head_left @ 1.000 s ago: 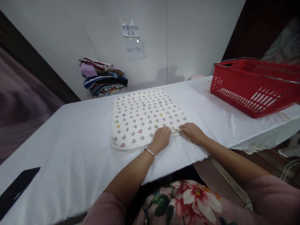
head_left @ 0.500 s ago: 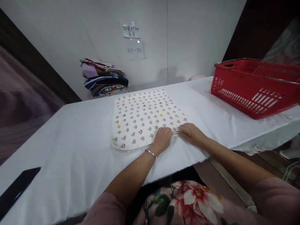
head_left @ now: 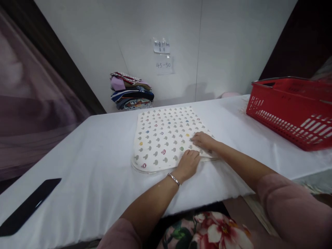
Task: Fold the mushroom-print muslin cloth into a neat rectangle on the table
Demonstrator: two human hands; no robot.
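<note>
Currently my right grip [head_left: 203,141] lies spread on the mushroom-print cloth [head_left: 166,136]; left grip [head_left: 187,164] at near edge, can't tell if pinching

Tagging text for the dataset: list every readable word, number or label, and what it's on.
"45-50": lower paper on the wall.
Upper paper: handwritten characters, too blurred to read surely.
Red basket: faint marks, too small to read.
Cloth: mushroom print, no readable text.

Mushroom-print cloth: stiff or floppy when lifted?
Probably floppy: the mushroom-print cloth looks like soft fabric, lying flat. Its layers may separate, since stacked edges show along the near side. Likely light, looking thin for its spread.
</note>
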